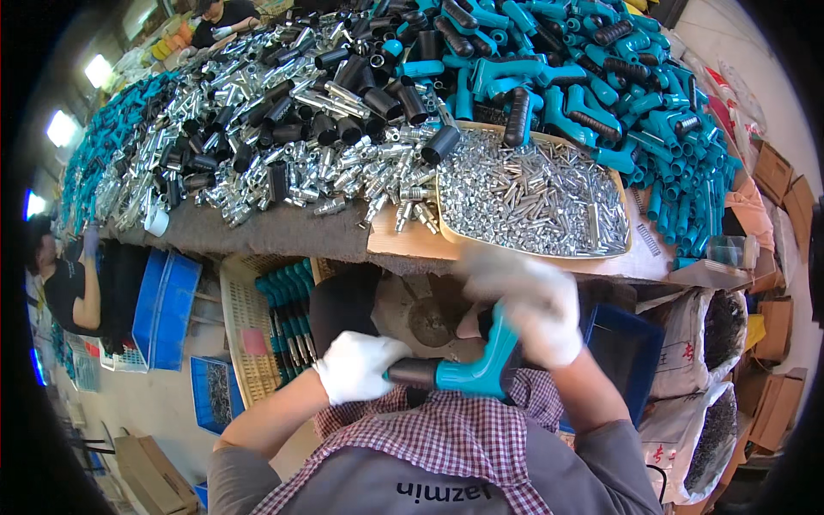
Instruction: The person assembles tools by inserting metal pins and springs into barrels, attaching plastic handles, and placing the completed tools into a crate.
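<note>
In front of my apron lies a teal pistol-grip tool body (474, 369) with a black sleeve (414, 372) at its left end. My left hand (360, 367), in a white glove, is closed round that black end. White-gloved too, my right hand (536, 313) is raised above the handle; motion smears its fingers, so whether they hold anything cannot be seen. Just beyond it, at the table edge, a shallow tray (532, 193) is heaped with small silver pins and metal pieces.
Teal handles (601, 112) pile up at the back right. Silver metal fittings (343, 167) mixed with black sleeves cover the table's middle. Left of my legs stands a cream crate (249, 318) of teal tools; a blue bin (622, 360) is at my right. Co-workers (64, 283) sit farther off.
</note>
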Demonstrator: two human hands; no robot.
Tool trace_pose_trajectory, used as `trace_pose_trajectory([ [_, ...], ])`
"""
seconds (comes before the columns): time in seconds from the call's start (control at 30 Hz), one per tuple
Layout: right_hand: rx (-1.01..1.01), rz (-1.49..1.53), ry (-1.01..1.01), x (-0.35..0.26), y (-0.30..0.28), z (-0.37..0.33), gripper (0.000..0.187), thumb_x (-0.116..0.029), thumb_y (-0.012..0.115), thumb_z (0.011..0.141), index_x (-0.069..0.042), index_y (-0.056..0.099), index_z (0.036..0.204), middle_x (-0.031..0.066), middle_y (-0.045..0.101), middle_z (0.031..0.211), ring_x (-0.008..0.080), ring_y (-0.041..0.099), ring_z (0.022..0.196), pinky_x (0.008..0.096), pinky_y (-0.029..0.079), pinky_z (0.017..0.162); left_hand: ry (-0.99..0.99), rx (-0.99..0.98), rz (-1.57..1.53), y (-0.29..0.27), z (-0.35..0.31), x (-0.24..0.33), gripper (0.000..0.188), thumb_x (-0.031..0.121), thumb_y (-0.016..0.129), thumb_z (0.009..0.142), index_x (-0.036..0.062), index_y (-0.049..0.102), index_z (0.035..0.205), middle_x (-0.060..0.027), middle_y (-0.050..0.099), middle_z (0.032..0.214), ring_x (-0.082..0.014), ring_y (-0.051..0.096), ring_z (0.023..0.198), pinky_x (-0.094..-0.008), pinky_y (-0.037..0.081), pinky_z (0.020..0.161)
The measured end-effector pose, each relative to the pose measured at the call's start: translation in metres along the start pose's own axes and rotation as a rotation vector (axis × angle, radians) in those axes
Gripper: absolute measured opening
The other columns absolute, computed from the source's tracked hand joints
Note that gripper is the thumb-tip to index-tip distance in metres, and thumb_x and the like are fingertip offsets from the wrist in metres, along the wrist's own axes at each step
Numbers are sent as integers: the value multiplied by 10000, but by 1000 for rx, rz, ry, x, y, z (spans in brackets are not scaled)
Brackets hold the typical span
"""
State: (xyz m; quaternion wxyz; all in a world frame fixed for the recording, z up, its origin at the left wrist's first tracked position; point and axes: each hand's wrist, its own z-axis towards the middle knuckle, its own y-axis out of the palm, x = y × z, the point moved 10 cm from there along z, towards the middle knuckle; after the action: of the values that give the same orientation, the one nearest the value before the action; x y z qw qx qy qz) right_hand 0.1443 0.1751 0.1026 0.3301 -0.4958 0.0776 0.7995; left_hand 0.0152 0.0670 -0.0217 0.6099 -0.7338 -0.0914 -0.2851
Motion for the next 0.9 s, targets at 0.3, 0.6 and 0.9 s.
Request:
trace_pose_trajectory([
  [0.3,70,-6,77,12,-12,-4,456,-347,483,941,51,692,1019,249,670,1108,425,581,1188,519,399,1057,69,78,-4,-13,-7,11,325,164,713,680,84,669,992,-140,691,848,-314,691,764,-385,568,706],
  [0.6,64,-329,317,32,10,-20,162,-127,663,817,-63,747,941,123,696,791,295,689,731,373,543,693,-315,-263,67,13,-13,-16,306,332,667,833,84,640,1010,-173,690,825,-385,686,798,-467,552,721],
  [0.9,-317,261,749,118,105,-66,501,-331,586,978,-25,509,1367,96,664,954,181,658,815,335,525,737,34,426,82,-122,47,-6,247,237,727,781,83,696,971,-126,693,934,-329,672,873,-424,544,798],
])
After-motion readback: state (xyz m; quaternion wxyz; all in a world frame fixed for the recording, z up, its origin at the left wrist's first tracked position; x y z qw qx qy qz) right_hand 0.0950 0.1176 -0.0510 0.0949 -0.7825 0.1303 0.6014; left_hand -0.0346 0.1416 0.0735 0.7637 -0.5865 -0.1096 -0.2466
